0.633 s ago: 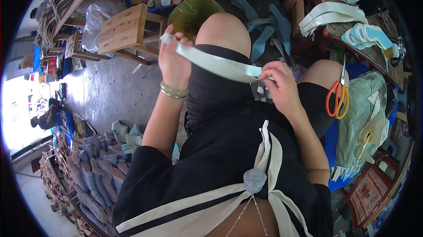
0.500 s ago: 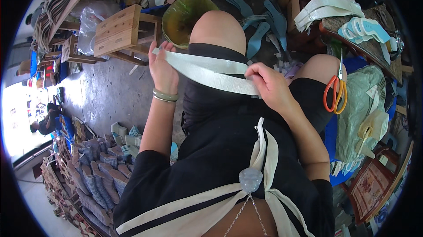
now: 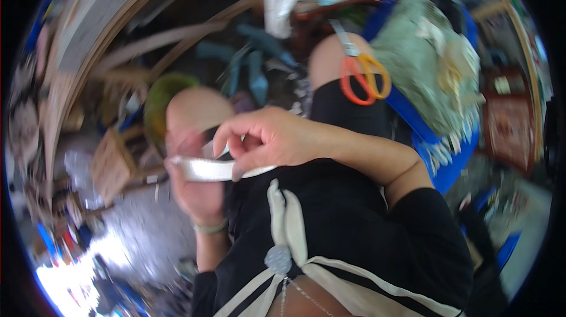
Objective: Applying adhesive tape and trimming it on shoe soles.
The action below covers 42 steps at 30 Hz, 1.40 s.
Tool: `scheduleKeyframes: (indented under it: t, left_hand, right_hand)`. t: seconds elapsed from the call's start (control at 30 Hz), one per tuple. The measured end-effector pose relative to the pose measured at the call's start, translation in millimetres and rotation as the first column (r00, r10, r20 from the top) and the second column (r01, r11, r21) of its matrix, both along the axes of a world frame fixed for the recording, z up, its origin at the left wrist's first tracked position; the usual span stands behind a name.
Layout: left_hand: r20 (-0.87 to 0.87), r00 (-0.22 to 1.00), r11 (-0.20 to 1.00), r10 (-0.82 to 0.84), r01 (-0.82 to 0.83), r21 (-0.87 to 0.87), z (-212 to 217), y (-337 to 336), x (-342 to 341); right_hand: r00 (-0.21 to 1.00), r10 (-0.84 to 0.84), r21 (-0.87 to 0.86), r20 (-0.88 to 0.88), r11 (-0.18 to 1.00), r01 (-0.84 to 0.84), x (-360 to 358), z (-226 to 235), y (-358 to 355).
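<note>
A shiny white strip [image 3: 203,169] stretches between my two hands, above my lap. My left hand [image 3: 197,199], a bangle at its wrist, is smeared by motion; the strip's left end lies at its fingers, and it seems to be held there. My right hand [image 3: 277,134] pinches the strip between thumb and curled fingers, close beside the left hand. Part of the strip sticks out under the right hand, and its far side is partly hidden behind the fingers. Scissors [image 3: 362,75] with orange and yellow handles lie on my right thigh, apart from both hands.
Beyond my left knee stands a green bin [image 3: 154,107], with a wooden stool [image 3: 110,161] to its left. Light-blue flat pieces [image 3: 257,78] lie on the floor ahead. A bundle of white strips [image 3: 283,1] is at the top. To the right are a grey-green sack [image 3: 407,51] and a wooden chair [image 3: 510,125].
My view has swung to the right. My right hand has come in close to the left, and the span of strip between them is shorter. The scissors still rest on my thigh.
</note>
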<state>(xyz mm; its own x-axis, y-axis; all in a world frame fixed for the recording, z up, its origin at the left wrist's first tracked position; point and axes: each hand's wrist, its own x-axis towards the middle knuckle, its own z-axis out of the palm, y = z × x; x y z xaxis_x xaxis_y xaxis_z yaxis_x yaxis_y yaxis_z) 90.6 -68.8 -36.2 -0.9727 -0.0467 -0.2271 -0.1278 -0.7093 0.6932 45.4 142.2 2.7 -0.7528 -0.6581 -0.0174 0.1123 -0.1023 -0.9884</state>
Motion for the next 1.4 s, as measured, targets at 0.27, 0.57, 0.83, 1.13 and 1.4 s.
scheduleKeyframes:
  t: [0.27,0.57,0.83,1.13,1.4]
  left_hand:
    - [-0.221,0.956,0.909,-0.194,0.260,0.327,32,31,-62]
    - [-0.045,0.953,0.911,-0.301,0.274,-0.309,25,95,-89]
    - [0.069,0.964,0.886,-0.255,0.262,-0.384,6,101,-84]
    - [0.120,0.945,0.880,-0.304,0.327,-0.345,-7,110,-86]
    - [0.068,0.891,0.726,-0.449,0.408,-0.553,9,129,-78]
  right_hand:
    - [0.992,-0.092,0.126,-0.086,0.987,0.102,15,-9,175]
    - [0.484,-0.352,0.596,-0.801,-0.541,0.593,-58,-153,494]
    - [0.900,-0.338,0.955,-0.275,-0.206,0.214,-86,-125,555]
    - [0.701,-0.324,0.764,-0.635,-0.401,0.507,-85,-124,591]
    - [0.491,-0.598,0.758,-0.634,-0.357,0.545,-68,-125,616]
